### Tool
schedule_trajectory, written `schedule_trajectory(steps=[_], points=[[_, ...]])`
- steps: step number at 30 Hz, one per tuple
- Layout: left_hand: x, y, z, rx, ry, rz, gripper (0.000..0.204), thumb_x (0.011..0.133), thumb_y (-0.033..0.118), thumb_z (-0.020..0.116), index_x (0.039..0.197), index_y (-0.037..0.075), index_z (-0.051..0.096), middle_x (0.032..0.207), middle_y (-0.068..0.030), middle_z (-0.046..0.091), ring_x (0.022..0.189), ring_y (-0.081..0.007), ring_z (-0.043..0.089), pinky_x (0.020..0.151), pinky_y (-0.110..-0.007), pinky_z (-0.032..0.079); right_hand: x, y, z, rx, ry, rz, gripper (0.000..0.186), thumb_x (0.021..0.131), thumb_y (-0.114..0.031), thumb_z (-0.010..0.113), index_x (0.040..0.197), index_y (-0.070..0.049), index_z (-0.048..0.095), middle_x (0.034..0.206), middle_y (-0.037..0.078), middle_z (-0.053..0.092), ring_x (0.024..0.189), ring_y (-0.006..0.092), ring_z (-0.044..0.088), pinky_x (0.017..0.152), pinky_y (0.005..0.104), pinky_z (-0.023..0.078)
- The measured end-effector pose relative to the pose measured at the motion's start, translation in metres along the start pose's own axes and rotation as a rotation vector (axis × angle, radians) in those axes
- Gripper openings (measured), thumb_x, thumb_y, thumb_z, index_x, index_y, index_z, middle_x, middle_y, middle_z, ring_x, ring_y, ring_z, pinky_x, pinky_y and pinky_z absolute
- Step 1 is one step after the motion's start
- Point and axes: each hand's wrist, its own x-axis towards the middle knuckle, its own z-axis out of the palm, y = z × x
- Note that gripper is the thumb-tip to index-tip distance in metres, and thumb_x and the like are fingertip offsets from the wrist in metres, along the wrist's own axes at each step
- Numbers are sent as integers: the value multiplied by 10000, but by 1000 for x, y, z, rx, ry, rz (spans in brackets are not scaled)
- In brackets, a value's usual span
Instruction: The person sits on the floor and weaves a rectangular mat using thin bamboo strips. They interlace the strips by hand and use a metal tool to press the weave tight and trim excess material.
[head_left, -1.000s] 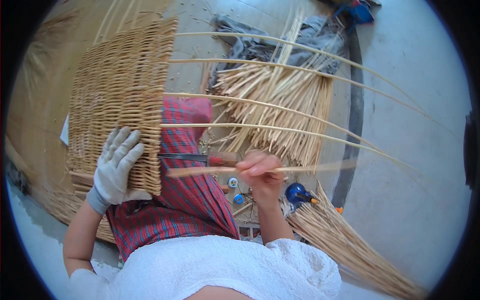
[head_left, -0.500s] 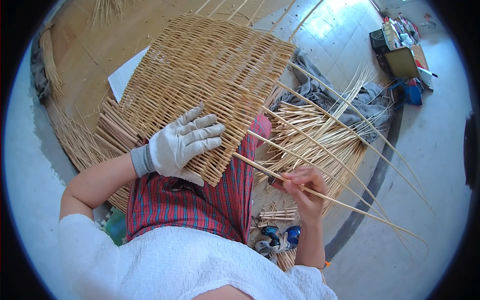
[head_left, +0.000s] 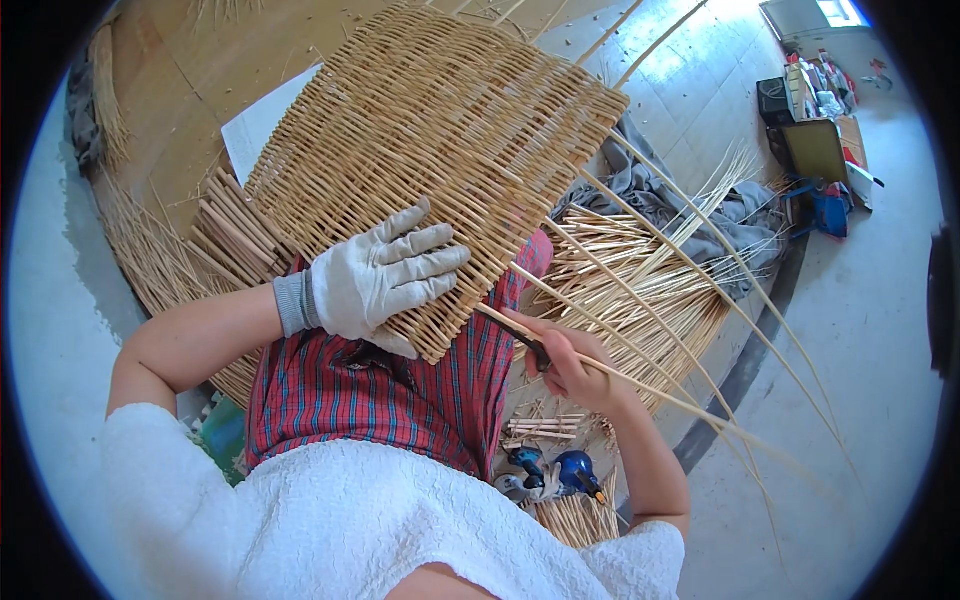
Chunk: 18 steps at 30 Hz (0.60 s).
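A tan woven wicker panel [head_left: 440, 130] lies tilted across my lap, several long rods sticking out of its right and far edges. My left hand [head_left: 385, 275], in a white glove, rests flat on the panel's near part with its fingers spread. At the near right corner, my bare right hand [head_left: 570, 365] is closed round a slim dark tool [head_left: 532, 347]. The tool's front end lies along the base of the nearest rod [head_left: 640, 385], close to the weave. That rod passes over my right hand; the fingers partly hide the tool, so its exact kind is unclear.
Loose peeled rods [head_left: 650, 290] lie in a heap on the right beside a grey cloth [head_left: 640, 185]. Thicker sticks [head_left: 235, 225] are bundled at left near a white sheet [head_left: 262, 120]. A blue tool [head_left: 578, 472] and short cut pieces [head_left: 542, 428] lie below my right hand.
My right hand has slid along the rod toward the panel's edge, taking the dark tool with it. The panel has shifted slightly up and right in view; my left hand stays on it.
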Motion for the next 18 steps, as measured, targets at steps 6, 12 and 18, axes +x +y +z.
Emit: schedule_trajectory(steps=[6, 12, 18], points=[[1, -2, -1, 49, -4, 5, 1090, 788, 769, 697, 1590, 81, 425, 1663, -148, 418, 1583, -348, 312, 1309, -597, 179, 19, -3, -9, -205, -80, 0, 505, 1139, -415, 421, 1611, -246, 483, 782, 12, 611, 659, 96, 563, 617, 291, 490], [0, 9, -1, -23, 11, -42, 1048, 730, 728, 759, 1518, 91, 493, 1640, -136, 455, 1547, -340, 381, 1315, -538, 218, 9, 19, 8, -327, 73, -68, 483, 1039, -347, 672, 1494, -211, 579, 852, 45, 683, 708, 142, 644, 622, 317, 533], [4, -1, -7, 4, 78, 7, 1010, 740, 714, 770, 1468, 58, 525, 1617, -166, 475, 1531, -367, 401, 1310, -527, 242, -44, 122, -56, -781, 174, 303, 273, 960, -290, 771, 1197, -158, 746, 955, 94, 756, 696, 220, 690, 659, 376, 554]])
